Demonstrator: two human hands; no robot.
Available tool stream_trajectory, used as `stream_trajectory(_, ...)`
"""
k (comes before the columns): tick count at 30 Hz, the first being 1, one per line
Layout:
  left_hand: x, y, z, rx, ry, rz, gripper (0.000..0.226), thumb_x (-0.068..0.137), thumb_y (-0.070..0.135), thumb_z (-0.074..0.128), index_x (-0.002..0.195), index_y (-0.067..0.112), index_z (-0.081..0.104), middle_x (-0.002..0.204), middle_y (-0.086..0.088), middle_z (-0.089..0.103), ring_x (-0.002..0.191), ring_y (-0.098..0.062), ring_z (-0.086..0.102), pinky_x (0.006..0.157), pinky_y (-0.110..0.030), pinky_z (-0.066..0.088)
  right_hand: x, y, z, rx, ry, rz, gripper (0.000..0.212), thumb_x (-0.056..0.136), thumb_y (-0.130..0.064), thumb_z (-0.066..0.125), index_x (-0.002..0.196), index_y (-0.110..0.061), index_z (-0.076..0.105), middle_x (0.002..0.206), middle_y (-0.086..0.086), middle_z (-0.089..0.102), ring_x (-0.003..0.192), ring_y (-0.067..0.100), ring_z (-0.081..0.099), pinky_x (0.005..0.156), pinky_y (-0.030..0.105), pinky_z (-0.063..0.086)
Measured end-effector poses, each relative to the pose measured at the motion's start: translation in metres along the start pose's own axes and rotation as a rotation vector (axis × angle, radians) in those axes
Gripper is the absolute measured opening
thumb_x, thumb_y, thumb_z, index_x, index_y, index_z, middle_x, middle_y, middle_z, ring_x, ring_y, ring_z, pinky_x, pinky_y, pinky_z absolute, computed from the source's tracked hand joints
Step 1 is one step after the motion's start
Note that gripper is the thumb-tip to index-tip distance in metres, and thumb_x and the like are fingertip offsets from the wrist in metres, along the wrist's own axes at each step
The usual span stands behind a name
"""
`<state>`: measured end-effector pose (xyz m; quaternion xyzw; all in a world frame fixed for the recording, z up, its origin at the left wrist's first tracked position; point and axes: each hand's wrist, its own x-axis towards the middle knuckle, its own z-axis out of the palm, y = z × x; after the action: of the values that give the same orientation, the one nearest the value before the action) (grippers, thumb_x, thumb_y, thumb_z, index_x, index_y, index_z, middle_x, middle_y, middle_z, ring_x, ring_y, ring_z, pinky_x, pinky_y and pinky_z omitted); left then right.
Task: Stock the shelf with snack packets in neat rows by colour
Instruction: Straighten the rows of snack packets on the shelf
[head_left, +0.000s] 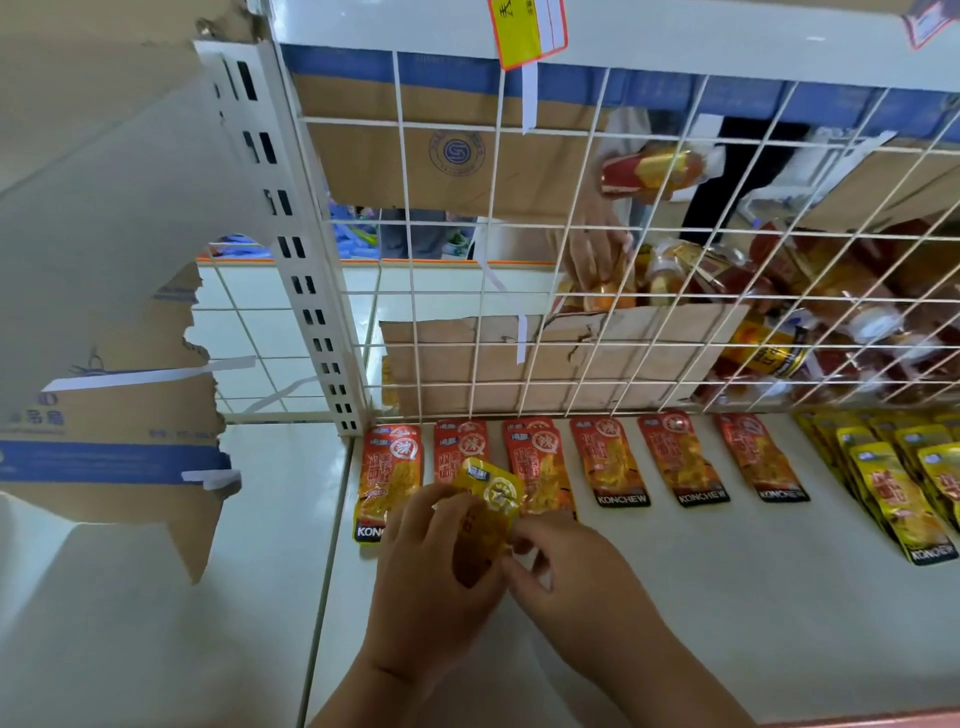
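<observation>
Left hand (431, 566) grips and right hand (566, 566) pinches a yellow packet (485, 512), long axis near-to-far, logo end far, over the white shelf's (675, 597) red packets (608, 462); wire grid (571, 260) behind.

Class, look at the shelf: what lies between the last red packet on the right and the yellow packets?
Only bare white shelf, in the head view.

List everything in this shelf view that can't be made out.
All in the head view:
- Yellow packet: its lower half is covered by the left hand and right hand.
- Second and third red packets: lower ends hidden behind that packet and the hands.
- Yellow row: cut off by the right edge.
- Price tag: cut by the top edge.
- Snacks behind the wire grid: blurred, labels unreadable.
</observation>
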<state>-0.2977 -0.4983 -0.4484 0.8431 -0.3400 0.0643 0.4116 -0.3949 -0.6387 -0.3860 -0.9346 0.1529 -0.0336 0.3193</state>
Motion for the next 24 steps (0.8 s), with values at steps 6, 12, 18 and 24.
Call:
stream_trajectory(6,-0.003,0.007,-0.003,0.006,-0.071,0.183,0.038,0.077,0.035,0.059,0.113,0.024,0.057,0.120,0.001,0.056,0.099,-0.022,0.059,0.079,-0.038,0.056,-0.003,0.014,0.003,-0.009,0.126,0.142,0.027,0.087,-0.050,0.065,0.099,-0.028,0.056,0.094,-0.013,0.054,0.084,0.006,0.053,0.071,0.020,0.045)
stream_trajectory(12,-0.006,0.006,0.002,0.077,-0.149,0.332,0.027,0.073,0.026,0.058,0.094,0.015,0.071,0.099,0.001,0.066,0.094,-0.022,0.058,0.084,-0.037,0.047,-0.012,0.021,0.009,-0.094,0.118,0.236,0.088,0.070,-0.078,0.055,0.139,-0.025,0.044,0.121,-0.005,0.054,0.110,0.016,0.055,0.089,0.033,0.051)
stream_trajectory(18,-0.010,0.024,0.014,0.062,-0.159,0.395,0.028,0.078,0.026,0.060,0.102,0.017,0.072,0.108,0.002,0.067,0.100,-0.018,0.057,0.087,-0.037,0.052,-0.026,0.029,-0.004,-0.112,0.210,0.308,0.073,0.073,-0.061,0.069,0.130,-0.023,0.047,0.123,-0.004,0.052,0.115,0.019,0.051,0.091,0.035,0.049)
stream_trajectory(24,0.002,0.073,0.049,0.000,-0.148,0.445,0.033,0.075,0.024,0.060,0.106,0.018,0.069,0.111,0.000,0.064,0.103,-0.021,0.056,0.092,-0.033,0.040,-0.064,0.090,-0.063,-0.100,0.391,0.413,0.074,0.068,-0.057,0.081,0.128,-0.021,0.055,0.117,-0.003,0.051,0.112,0.020,0.049,0.094,0.035,0.046)
